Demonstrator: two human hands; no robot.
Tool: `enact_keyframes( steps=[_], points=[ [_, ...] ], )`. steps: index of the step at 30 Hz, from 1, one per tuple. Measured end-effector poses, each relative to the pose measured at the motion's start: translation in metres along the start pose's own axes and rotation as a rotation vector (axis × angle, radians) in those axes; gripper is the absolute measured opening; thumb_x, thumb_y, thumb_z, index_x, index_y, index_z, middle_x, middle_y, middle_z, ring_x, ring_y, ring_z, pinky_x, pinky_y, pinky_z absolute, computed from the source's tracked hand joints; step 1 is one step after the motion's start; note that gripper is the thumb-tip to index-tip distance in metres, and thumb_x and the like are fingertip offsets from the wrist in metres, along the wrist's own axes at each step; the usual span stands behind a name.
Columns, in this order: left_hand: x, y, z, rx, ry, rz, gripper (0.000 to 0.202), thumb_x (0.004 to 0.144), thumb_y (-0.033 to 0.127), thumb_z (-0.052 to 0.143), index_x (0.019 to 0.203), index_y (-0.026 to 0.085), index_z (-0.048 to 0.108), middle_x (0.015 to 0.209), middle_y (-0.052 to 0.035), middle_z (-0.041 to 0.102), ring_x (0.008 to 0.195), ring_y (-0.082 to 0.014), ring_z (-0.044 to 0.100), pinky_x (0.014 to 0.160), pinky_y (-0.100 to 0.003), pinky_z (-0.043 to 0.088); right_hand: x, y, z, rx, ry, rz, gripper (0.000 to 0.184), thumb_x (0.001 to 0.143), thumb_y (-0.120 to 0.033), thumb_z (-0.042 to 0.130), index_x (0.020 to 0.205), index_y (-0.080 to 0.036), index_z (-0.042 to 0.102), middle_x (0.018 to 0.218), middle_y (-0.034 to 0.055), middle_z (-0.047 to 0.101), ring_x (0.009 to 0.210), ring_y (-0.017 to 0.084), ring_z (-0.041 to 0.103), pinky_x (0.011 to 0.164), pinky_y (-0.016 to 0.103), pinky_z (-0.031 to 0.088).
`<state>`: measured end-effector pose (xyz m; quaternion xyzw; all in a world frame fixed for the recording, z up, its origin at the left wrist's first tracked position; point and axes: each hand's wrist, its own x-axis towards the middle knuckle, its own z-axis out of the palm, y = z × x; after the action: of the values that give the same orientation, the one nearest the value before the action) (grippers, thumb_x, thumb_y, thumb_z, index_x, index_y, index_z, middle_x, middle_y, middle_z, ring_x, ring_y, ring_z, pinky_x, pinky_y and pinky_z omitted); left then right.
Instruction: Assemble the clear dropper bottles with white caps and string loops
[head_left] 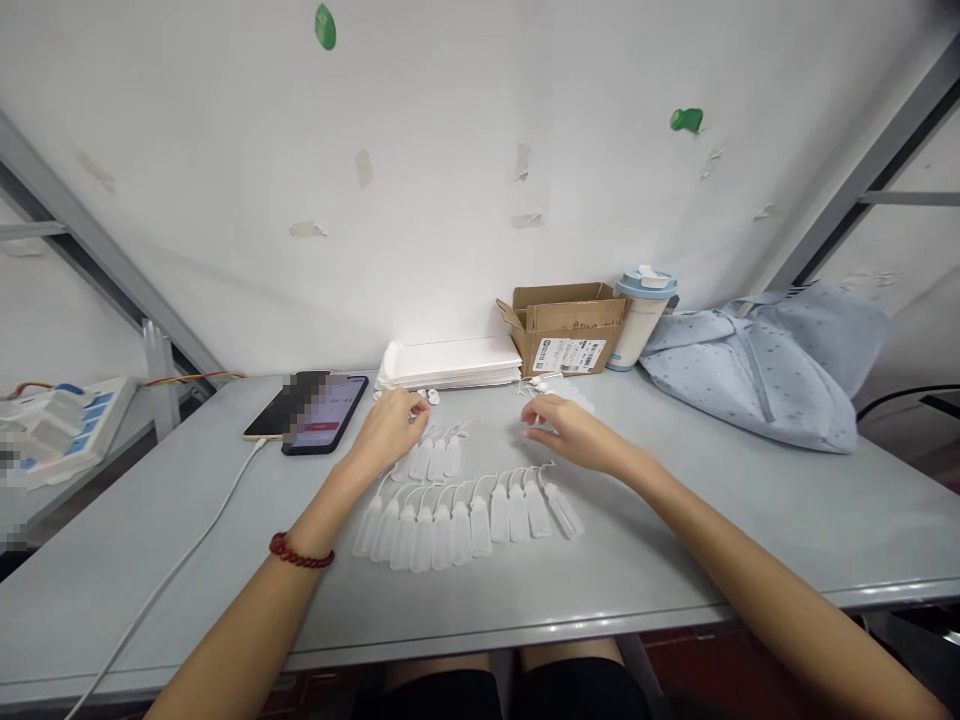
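My left hand is over the left of the table, its fingers curled in a pinch; whatever they hold, if anything, is hidden. Just past its fingertips lie small white pieces. A short row of translucent white tag-like pieces with thin white cords sits beside it. My right hand hovers with thumb and fingers apart, holding nothing visible. Behind that hand is a pile of similar translucent pieces, partly covered. Nearer to me, a longer row of these pieces lies side by side, cords pointing away.
Against the wall stand a stack of white envelope-like packets, an open cardboard box and a lidded cup. A light blue cloth bag is at right. Two phones lie at left, with a white charging cable.
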<state>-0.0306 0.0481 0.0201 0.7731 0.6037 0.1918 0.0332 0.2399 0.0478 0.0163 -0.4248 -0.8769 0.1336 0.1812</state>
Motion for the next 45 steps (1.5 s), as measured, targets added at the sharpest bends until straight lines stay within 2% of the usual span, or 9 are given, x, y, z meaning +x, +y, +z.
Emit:
enact_keyframes(
  steps=[2,4,7,10,17,26,32,39,45],
  points=[
    [-0.004,0.011,-0.004,-0.066,-0.087,0.033,0.023,0.08,0.026,0.046,0.073,0.016,0.066,0.08,-0.0059,0.068,0.082,-0.0213,0.06,0.072,-0.03,0.044,0.004,-0.008,0.007,0.071,-0.017,-0.074,0.015,0.088,-0.019,0.048,0.099,-0.014,0.057,0.102,0.0114,0.061,0.093,0.021,0.058,0.081,0.034,0.046],
    [-0.009,0.02,-0.003,-0.07,-0.164,0.067,0.025,0.08,0.031,0.048,0.07,0.017,0.065,0.075,-0.0057,0.067,0.079,-0.0218,0.059,0.07,-0.031,0.042,0.009,-0.015,0.014,0.115,-0.053,-0.161,0.025,0.09,-0.019,0.045,0.112,-0.014,0.054,0.116,0.0135,0.058,0.107,0.022,0.054,0.091,0.038,0.044],
    [-0.015,0.027,0.003,-0.017,-0.197,0.109,0.028,0.083,0.035,0.046,0.073,0.016,0.065,0.076,-0.008,0.066,0.084,-0.0244,0.057,0.072,-0.032,0.041,0.014,-0.024,0.023,0.133,-0.15,-0.251,0.038,0.092,-0.024,0.043,0.128,-0.015,0.046,0.138,0.014,0.043,0.128,0.024,0.039,0.104,0.043,0.035],
    [-0.019,0.03,0.009,0.033,-0.21,0.134,0.032,0.086,0.034,0.042,0.071,0.015,0.062,0.078,-0.0094,0.064,0.087,-0.0253,0.054,0.071,-0.033,0.04,0.017,-0.028,0.029,0.167,-0.258,-0.254,0.044,0.092,-0.028,0.044,0.133,-0.014,0.042,0.145,0.0147,0.035,0.134,0.026,0.031,0.107,0.046,0.03],
    [-0.024,0.034,0.006,0.037,-0.223,0.107,0.037,0.083,0.046,0.048,0.069,0.016,0.063,0.075,-0.0087,0.063,0.084,-0.0254,0.055,0.065,-0.031,0.039,0.02,-0.024,0.034,0.287,-0.275,-0.176,0.048,0.091,-0.03,0.044,0.136,-0.013,0.038,0.142,0.0153,0.039,0.132,0.025,0.035,0.107,0.045,0.031],
    [-0.022,0.041,0.008,0.123,-0.215,0.106,0.03,0.081,0.029,0.046,0.056,0.017,0.058,0.063,-0.0102,0.062,0.078,-0.026,0.058,0.06,-0.03,0.039,0.025,-0.021,0.035,0.382,-0.281,-0.121,0.048,0.091,-0.035,0.045,0.135,-0.016,0.039,0.138,0.0129,0.044,0.127,0.025,0.04,0.105,0.045,0.033],
    [-0.019,0.045,0.009,0.136,-0.189,0.014,0.025,0.076,0.029,0.049,0.057,0.016,0.06,0.066,-0.0123,0.063,0.081,-0.0276,0.058,0.059,-0.03,0.04,0.027,-0.018,0.038,0.413,-0.266,-0.127,0.046,0.091,-0.035,0.045,0.133,-0.016,0.039,0.136,0.0131,0.046,0.126,0.025,0.041,0.104,0.046,0.033],
    [-0.016,0.05,0.016,0.171,-0.179,-0.007,0.028,0.077,0.032,0.05,0.057,0.015,0.061,0.066,-0.0132,0.064,0.073,-0.0258,0.06,0.056,-0.03,0.038,0.028,-0.018,0.039,0.404,-0.264,-0.126,0.046,0.091,-0.033,0.045,0.132,-0.013,0.04,0.135,0.0145,0.046,0.125,0.024,0.042,0.105,0.044,0.033],
    [-0.015,0.05,0.017,0.14,-0.158,-0.026,0.026,0.077,0.03,0.051,0.06,0.015,0.063,0.069,-0.013,0.065,0.08,-0.0276,0.06,0.06,-0.03,0.04,0.026,-0.02,0.036,0.503,-0.21,-0.07,0.042,0.089,-0.027,0.048,0.129,-0.016,0.044,0.131,0.0118,0.051,0.118,0.022,0.049,0.098,0.04,0.04]
  ],
)
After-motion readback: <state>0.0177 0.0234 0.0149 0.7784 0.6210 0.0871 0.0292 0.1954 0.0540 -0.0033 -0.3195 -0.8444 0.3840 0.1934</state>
